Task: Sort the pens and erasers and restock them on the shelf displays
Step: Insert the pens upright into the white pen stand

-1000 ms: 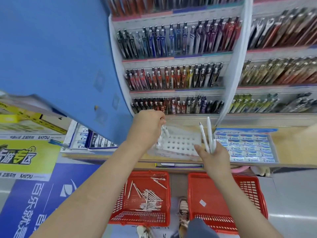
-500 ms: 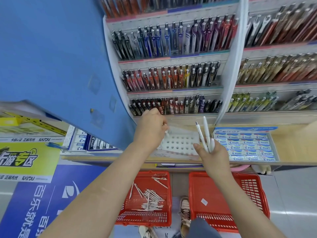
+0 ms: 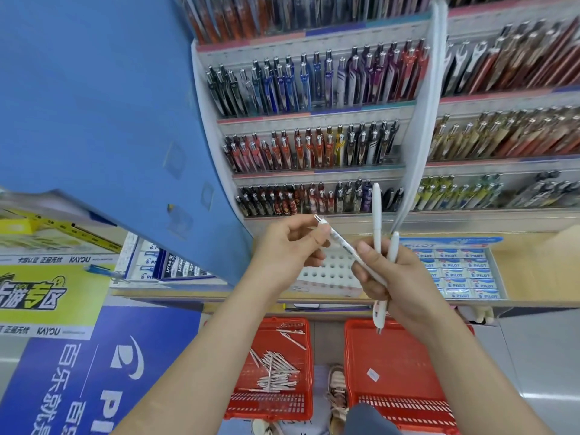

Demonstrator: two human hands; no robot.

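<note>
white pens [image 3: 377,221] stand gripped in right hand [image 3: 405,287] fingers [image 3: 365,250]; left hand [image 3: 292,246], lifted off the holed tray [image 3: 329,271] since before, pinches another pen [image 3: 343,246] above it. eraser boxes [image 3: 461,273] read "pilot", sign [image 3: 78,259] "kayou".

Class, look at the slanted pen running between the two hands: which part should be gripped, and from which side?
Grip the slanted pen by its upper end, coming from the left, where the left hand already pinches it. That end sticks out free; the lower end is buried in the right hand beside two upright white pens.
</note>
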